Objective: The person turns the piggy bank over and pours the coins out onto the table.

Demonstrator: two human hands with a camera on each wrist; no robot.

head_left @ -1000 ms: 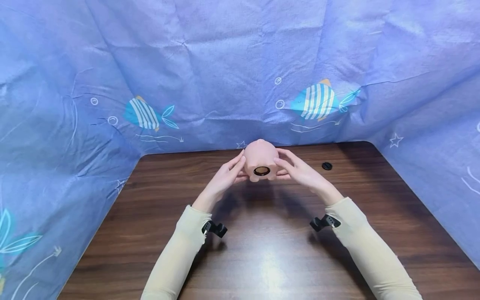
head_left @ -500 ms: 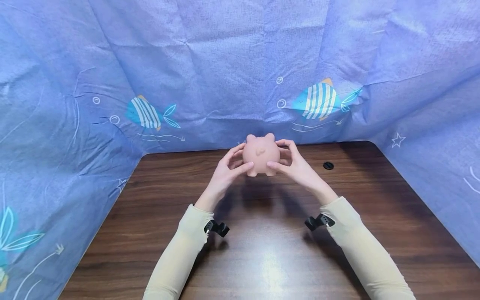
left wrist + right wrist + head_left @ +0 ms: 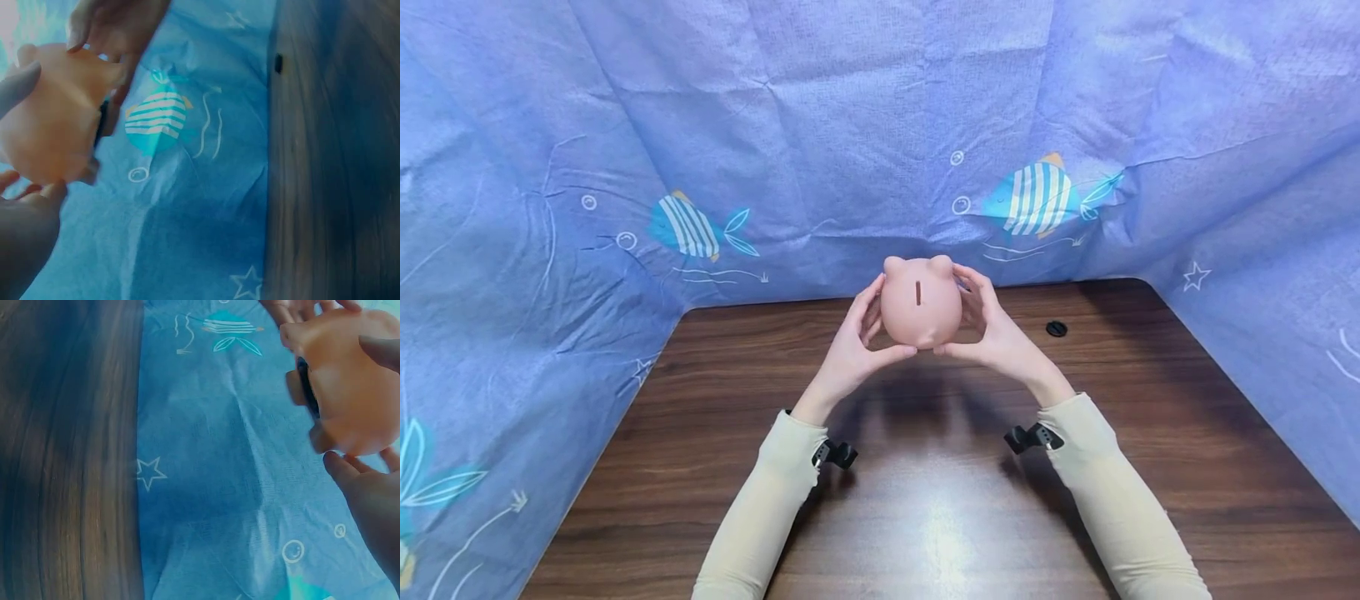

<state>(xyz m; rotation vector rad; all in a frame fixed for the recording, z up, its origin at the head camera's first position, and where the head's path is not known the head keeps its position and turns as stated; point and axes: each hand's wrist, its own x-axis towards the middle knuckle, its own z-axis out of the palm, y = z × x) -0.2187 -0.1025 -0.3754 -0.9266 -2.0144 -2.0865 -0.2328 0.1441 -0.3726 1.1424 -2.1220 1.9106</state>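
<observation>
Head view: pink piggy bank (image 3: 922, 312) is held in the air above the far part of the table (image 3: 925, 500); its slot (image 3: 917, 293) faces the camera, with the ears (image 3: 941, 267) on the far side and the tail (image 3: 928, 337) on the near side. Right wrist view: a dark rim (image 3: 308, 387) shows edge-on at the underside; detail is blurred.

Left hand (image 3: 855, 344) and right hand (image 3: 1000, 337) clasp opposite sides; on each, the thumb bears on the near lower surface and the fingers curve round the flank, clamped on the body; individual far fingertips are partly hidden.

Black disc (image 3: 1057, 328) lies on the table to the right, apart from both hands; the curtain (image 3: 850, 125) hangs behind.

Step in hand, as judged: two-handed turning or display of the piggy bank; the next move calls for balanced pressure from both sides; one hand should take the full load before the other is freed.
</observation>
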